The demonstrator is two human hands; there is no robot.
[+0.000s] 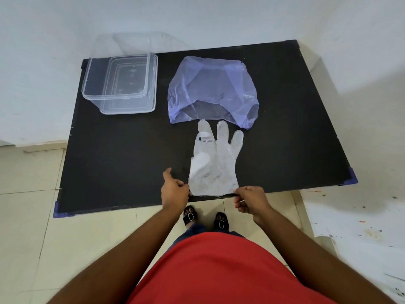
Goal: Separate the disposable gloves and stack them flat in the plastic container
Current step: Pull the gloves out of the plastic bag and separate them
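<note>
A translucent white disposable glove (213, 163) lies flat on the black table (122, 163), fingers pointing away from me, cuff at the near edge. My left hand (174, 191) pinches the cuff's left corner. My right hand (249, 199) pinches its right corner. The clear plastic container (121, 83) stands open and empty at the far left of the table. Whether more gloves lie under the top one cannot be told.
A crumpled bluish plastic bag (211, 91) lies just beyond the glove's fingertips, mouth toward me. A clear lid (140, 43) leans on the wall behind the container. My feet (206, 218) stand on tiled floor below the table's near edge.
</note>
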